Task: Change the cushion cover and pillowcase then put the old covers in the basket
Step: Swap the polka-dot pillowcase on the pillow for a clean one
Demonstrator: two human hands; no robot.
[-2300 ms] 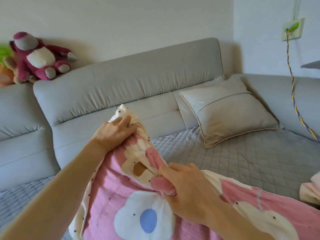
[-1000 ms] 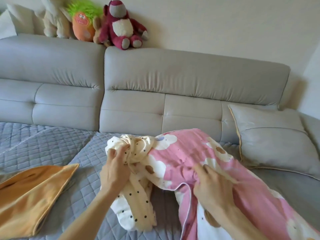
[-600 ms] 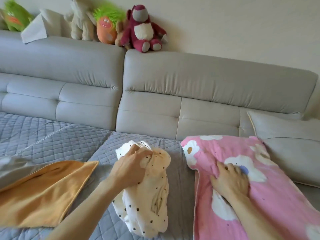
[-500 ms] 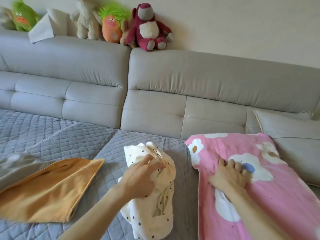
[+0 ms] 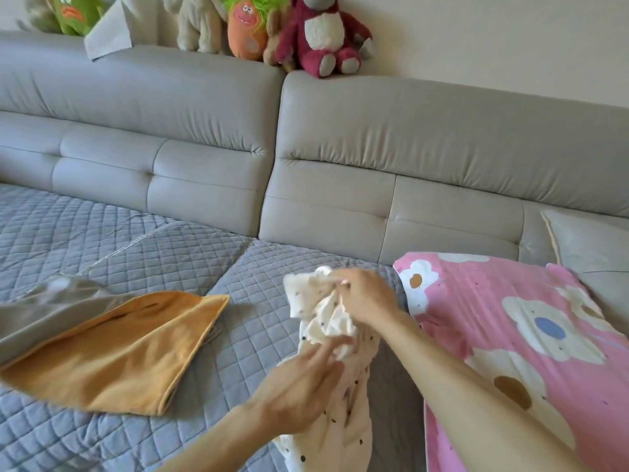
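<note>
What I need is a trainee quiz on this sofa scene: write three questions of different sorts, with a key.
1. Multiple choice: which cloth does the right hand pinch? A orange cover; B dotted cream cover; C grey cushion.
2. True or false: the left hand touches that same cover.
3. Short answer: what lies just to the right of that cover?
Key: 1 B; 2 true; 3 the pink flowered pillow.
</note>
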